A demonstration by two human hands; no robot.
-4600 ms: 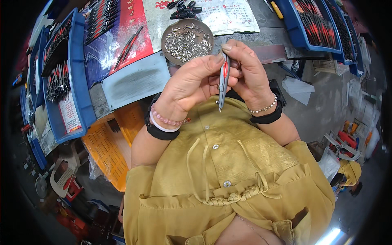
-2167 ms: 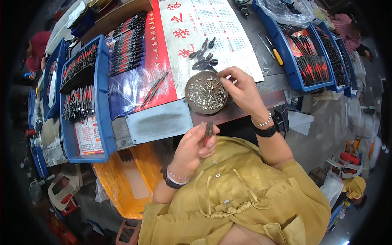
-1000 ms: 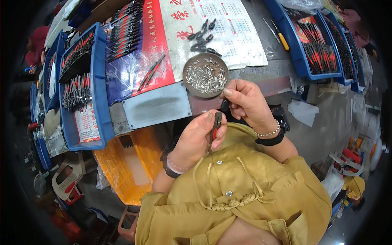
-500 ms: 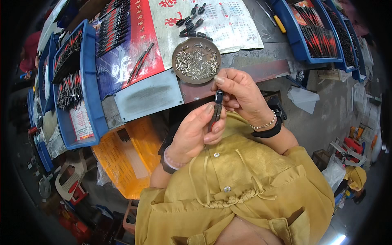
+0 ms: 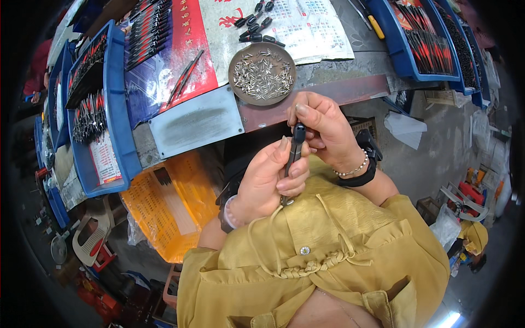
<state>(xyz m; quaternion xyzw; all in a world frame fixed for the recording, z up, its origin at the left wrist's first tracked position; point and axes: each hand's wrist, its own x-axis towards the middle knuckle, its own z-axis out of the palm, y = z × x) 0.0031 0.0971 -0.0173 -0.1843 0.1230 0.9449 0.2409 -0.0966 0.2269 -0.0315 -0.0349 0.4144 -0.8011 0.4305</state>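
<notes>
My left hand is closed around a slim dark tweezers-like tool, held nearly upright in front of my chest. At its top is a rounded black end piece. My right hand pinches thumb and forefinger together just above that end, its other fingers curled beside it. Anything small between those fingertips is hidden. Just beyond my hands, a round brown dish holds many small silvery metal pins. Several black end pieces lie behind the dish.
Slim black-and-red tools lie on a red-and-blue sheet at left. Blue trays of similar tools stand left and right. A yellow-handled tool rests near the right tray. Below the table edge is an orange crate.
Both hands have shifted slightly right with the tool, which now stands more upright. My left fingers wrap it a little lower, and the right fingertips remain by the black end.
</notes>
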